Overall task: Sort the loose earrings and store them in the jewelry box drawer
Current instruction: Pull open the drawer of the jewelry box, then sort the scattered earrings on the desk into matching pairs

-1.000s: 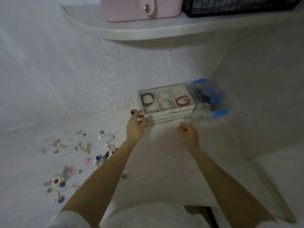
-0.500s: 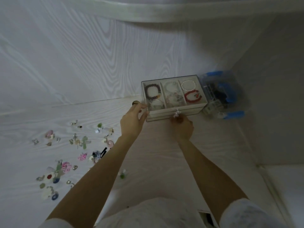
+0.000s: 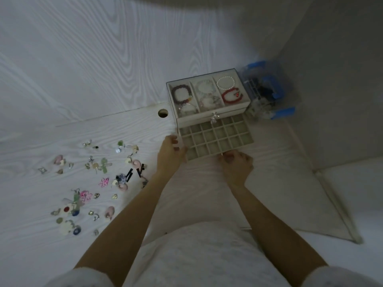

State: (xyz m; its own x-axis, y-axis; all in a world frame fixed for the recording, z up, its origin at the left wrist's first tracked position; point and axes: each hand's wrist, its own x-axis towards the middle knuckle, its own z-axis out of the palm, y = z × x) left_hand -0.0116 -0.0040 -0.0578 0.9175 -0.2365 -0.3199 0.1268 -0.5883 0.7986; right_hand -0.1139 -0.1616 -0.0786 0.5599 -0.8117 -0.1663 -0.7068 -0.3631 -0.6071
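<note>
both hands (image 3: 170, 155) hold drawer (image 3: 215, 141) crosswise.

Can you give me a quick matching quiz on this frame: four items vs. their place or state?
Items:
1. drawer
2. loose earrings
3. red bracelet
4. blue-clipped container

Place or state:
A. scattered on the desk, left of the arms
B. behind and right of the jewelry box, in the corner
C. pulled out, its grid cells empty
D. in the box's top right compartment

Pairs: 1-C, 2-A, 3-D, 4-B
</note>
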